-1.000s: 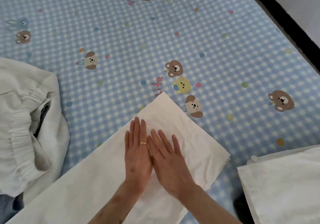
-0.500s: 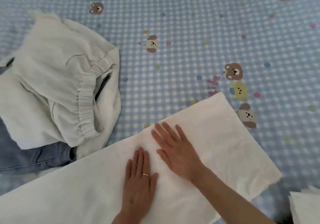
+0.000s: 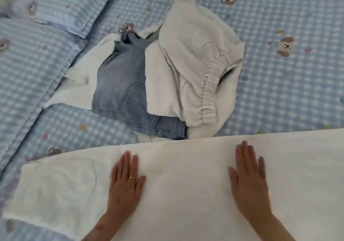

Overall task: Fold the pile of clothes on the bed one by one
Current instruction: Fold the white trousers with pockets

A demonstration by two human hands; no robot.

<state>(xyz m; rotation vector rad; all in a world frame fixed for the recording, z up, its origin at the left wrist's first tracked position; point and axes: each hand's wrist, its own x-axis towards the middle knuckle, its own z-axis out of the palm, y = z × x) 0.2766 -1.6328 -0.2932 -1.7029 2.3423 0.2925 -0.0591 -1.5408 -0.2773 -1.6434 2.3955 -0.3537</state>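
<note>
The white garment (image 3: 186, 185) is pressed under the left hand (image 3: 125, 183) and right hand (image 3: 247, 183), fingers straight, nothing gripped. Wrinkles could be trapped if uneven pressure is applied.

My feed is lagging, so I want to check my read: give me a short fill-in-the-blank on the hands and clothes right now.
1. Both hands, left hand and right hand, lie ____ on the long white garment.
2. The ring is on the ____ hand.
3. In the pile, the jeans are coloured ____.
4. The cream trousers have an elastic ____.

Missing words: flat; left; blue; waistband
</note>
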